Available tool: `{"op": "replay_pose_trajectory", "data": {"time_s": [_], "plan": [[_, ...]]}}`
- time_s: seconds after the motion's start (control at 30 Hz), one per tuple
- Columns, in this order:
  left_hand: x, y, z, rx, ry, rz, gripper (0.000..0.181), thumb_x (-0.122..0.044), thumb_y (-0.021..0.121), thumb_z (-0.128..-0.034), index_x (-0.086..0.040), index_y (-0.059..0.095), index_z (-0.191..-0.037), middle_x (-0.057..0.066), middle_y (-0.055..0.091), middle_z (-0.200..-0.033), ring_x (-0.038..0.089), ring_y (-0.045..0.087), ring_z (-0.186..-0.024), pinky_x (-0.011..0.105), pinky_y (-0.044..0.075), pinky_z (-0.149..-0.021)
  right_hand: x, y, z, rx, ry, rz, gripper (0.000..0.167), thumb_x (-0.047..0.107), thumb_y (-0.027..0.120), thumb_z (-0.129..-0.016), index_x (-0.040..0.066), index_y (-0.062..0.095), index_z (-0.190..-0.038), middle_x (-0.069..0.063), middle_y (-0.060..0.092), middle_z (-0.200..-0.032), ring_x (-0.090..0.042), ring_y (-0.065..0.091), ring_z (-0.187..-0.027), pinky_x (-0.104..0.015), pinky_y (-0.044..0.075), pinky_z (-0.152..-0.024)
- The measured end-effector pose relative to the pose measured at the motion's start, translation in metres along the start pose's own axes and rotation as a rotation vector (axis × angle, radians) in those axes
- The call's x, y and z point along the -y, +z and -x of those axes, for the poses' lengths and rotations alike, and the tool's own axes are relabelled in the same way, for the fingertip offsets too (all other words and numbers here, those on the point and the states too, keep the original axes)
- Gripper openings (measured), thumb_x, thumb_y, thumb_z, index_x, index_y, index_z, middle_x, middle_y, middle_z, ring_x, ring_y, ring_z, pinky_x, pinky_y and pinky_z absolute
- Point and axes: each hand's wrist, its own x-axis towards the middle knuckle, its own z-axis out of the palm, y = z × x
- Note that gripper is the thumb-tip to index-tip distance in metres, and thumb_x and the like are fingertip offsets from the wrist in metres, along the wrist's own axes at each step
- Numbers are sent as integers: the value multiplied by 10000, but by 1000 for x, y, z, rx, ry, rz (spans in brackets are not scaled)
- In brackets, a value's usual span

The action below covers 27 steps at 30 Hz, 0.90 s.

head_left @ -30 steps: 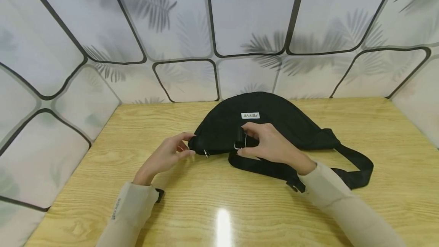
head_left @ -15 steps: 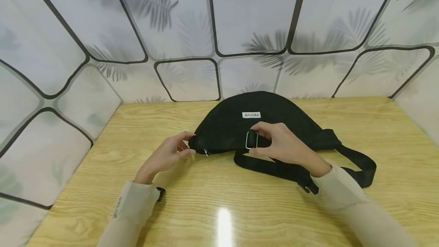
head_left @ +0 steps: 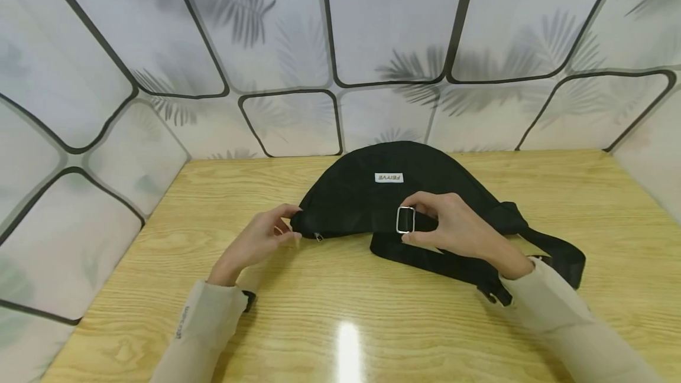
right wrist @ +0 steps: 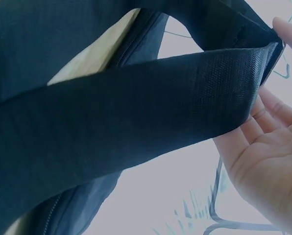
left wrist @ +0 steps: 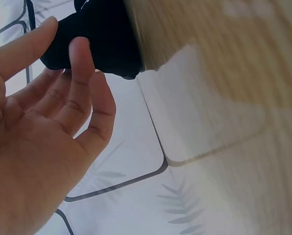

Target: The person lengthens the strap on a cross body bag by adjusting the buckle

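Observation:
A black waist bag (head_left: 346, 200) with a white label (head_left: 389, 178) lies on the table, its curved side toward the wall. My left hand (head_left: 260, 239) pinches the bag's left end between thumb and fingers, close to a small zipper pull (head_left: 318, 237); the left wrist view shows the black end (left wrist: 107, 39) between the fingertips. In front of the bag my right hand (head_left: 452, 226) holds a silver rectangular slider buckle (head_left: 405, 220) between thumb and fingers. The black webbing strap (head_left: 425, 259) runs through that buckle and loops to the right; it spans the right wrist view broadly.
The wood-grain table (head_left: 298, 324) bears a bright light reflection near its front. A patterned wall covering (head_left: 388, 22) rises behind and at the left. A black plastic clip (head_left: 495, 295) on the strap lies by the right sleeve (head_left: 564, 318).
My right hand has moved to the right with the slider buckle, which now faces more toward the head camera. The strap and its clip have shifted right too. The left hand stays at the bag's end.

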Motion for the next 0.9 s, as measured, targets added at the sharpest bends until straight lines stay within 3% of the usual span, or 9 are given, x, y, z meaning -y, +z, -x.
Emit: {"op": "replay_pose_trajectory", "data": {"time_s": [0.17, 0.33, 0.57, 0.9], "plan": [[-5, -1, 1, 5, 14, -44, 450, -51, 714, -951, 33, 565, -1367, 205, 604, -1296, 302, 622, -1018, 475, 507, -857, 0, 1, 0, -7, -4, -23, 371, 88, 842, -793, 29, 681, -1122, 107, 586, -732, -56, 483, -597, -271, 412, -601], [-19, -1, -3, -26, 80, -99, 492, -89, 745, -937, 42, 565, -1375, 191, 581, -1354, 386, 544, -1169, 577, 437, -971, 3, 0, -2, -4, -2, -43, 385, 90, 846, -807, 14, 675, -1144, 92, 611, -755, -76, 502, -620, -274, 422, -608], [-48, 9, -21, 30, 162, -103, 491, -109, 751, -937, 58, 570, -1362, 212, 610, -1290, 370, 574, -1136, 518, 466, -970, 5, 2, -5, 2, 19, -57, 393, 99, 849, -814, 12, 672, -1155, 82, 636, -776, -86, 515, -630, -272, 432, -622], [-77, 34, -48, 76, 288, -90, 546, -156, 809, -892, 0, 587, -1367, 174, 630, -1253, 328, 573, -1119, 468, 464, -974, 7, 2, -7, -7, 5, -52, 392, 121, 855, -820, 9, 672, -1148, 88, 614, -757, -70, 498, -608, -279, 418, -600]]}}
